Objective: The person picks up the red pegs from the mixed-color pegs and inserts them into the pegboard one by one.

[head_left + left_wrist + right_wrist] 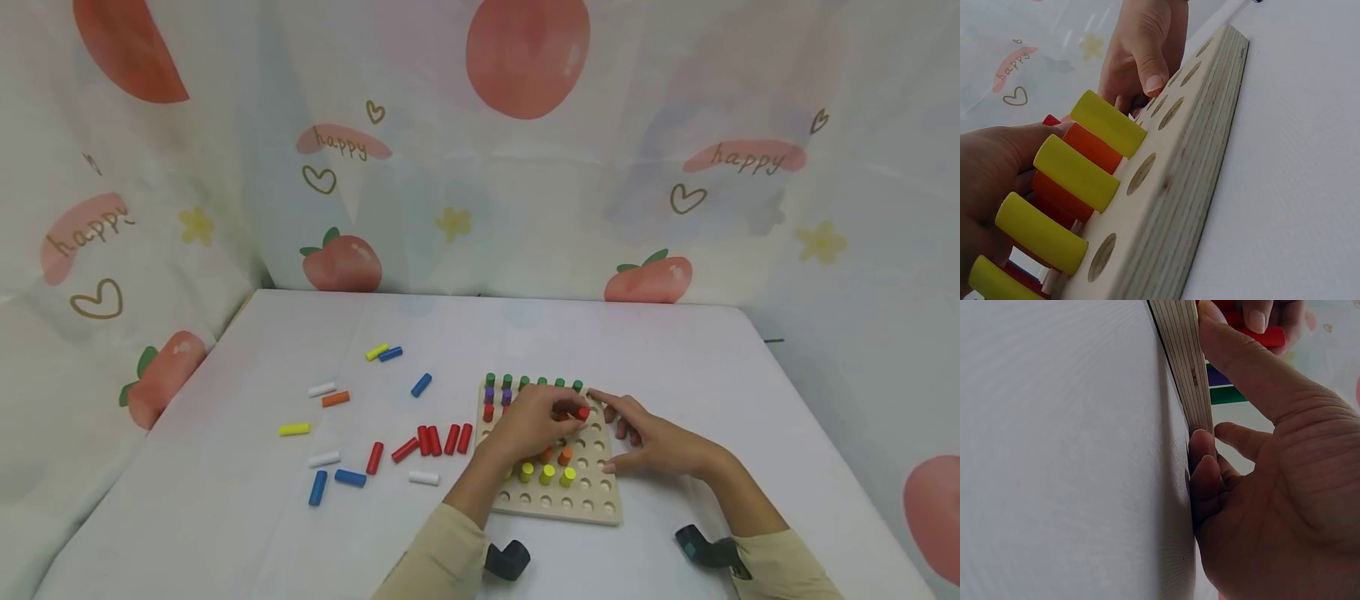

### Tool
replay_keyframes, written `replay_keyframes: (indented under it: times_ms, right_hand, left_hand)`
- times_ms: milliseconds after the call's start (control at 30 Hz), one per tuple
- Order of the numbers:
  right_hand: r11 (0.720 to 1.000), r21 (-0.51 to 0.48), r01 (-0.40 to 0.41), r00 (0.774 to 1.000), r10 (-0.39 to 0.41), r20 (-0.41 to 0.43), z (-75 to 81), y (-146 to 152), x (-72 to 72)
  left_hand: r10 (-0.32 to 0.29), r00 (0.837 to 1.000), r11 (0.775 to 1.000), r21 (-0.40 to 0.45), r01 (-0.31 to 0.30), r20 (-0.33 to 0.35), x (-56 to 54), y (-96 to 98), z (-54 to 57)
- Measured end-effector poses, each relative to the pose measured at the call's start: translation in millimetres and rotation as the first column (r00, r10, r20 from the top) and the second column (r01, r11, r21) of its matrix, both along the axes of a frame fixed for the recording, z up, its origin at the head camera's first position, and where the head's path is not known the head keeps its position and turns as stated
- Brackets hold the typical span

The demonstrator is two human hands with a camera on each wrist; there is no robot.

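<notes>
In the head view my left hand (522,425) reaches over a wooden pegboard (557,506) and pinches a red peg (582,413) near the board's right side. The right wrist view shows a red peg (1266,337) under that hand's fingertips. My right hand (663,442) rests against the board's right edge, thumb on the side and index finger at the far corner. Green pegs (559,382) fill the far row; purple pegs (490,393), red, orange pegs (565,456) and yellow pegs (547,474) stand nearer. My left hand hides the board's middle.
Loose red pegs (433,440) lie left of the board. Further left are scattered blue pegs (350,477), white pegs (324,458), yellow pegs (295,429) and an orange peg (335,399). A printed curtain (510,200) hangs behind the white table (225,467).
</notes>
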State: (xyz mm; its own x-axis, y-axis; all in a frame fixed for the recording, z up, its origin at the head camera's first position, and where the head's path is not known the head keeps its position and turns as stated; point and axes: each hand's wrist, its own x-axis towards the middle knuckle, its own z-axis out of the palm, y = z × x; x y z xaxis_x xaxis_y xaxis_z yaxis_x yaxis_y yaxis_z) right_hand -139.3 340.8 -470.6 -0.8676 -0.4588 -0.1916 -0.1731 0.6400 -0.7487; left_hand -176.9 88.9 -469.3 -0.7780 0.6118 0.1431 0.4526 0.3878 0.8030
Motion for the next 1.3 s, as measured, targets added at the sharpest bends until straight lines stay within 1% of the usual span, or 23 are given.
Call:
replay_keyframes:
  times_ms: [200, 333, 433, 533, 667, 800, 1000, 1300]
  right_hand:
    - [1.0, 0.006, 0.005, 1.0, -0.005, 0.006, -1.4, 0.0, -1.8]
    - [1.0, 0.007, 0.002, 1.0, -0.002, -0.003, -2.9, 1.0, -3.3]
    - [1.0, 0.01, 0.003, 1.0, -0.003, -0.011, -3.3, 1.3, -3.5]
    - [1.0, 0.013, 0.002, 1.0, -0.002, -0.01, -3.0, 0.5, -3.7]
    - [1.0, 0.011, 0.007, 1.0, -0.006, -0.007, -2.1, -0.2, -3.8]
    - [1.0, 0.004, 0.008, 1.0, -0.008, -0.006, -2.4, -0.3, -3.2]
    - [1.0, 0.012, 0.01, 1.0, -0.01, 0.0, -2.5, -0.4, -2.3]
    - [1.0, 0.011, 0.001, 1.0, -0.001, -0.007, -3.3, 1.2, -3.3]
  left_hand:
    - [0.004, 1.0, 1.0, -0.002, -0.004, -0.022, 0.1, -0.5, 1.0]
    - [0.021, 0.999, 1.0, -0.022, -0.022, -0.041, 0.5, 1.5, 0.5]
    - [0.047, 0.997, 0.996, -0.071, -0.052, -0.064, 1.1, 4.1, 0.1]
    - [0.073, 0.993, 0.987, -0.133, -0.086, -0.096, 1.5, 5.9, -0.7]
    - [0.085, 0.988, 0.978, -0.178, -0.107, -0.128, 1.2, 7.4, -1.4]
    - [0.087, 0.986, 0.978, -0.178, -0.112, -0.141, 1.1, 8.4, -2.0]
    - [0.113, 0.984, 0.977, -0.166, -0.136, -0.139, 1.5, 10.4, -2.7]
    - [0.123, 0.982, 0.972, -0.185, -0.148, -0.142, 1.7, 12.0, -3.3]
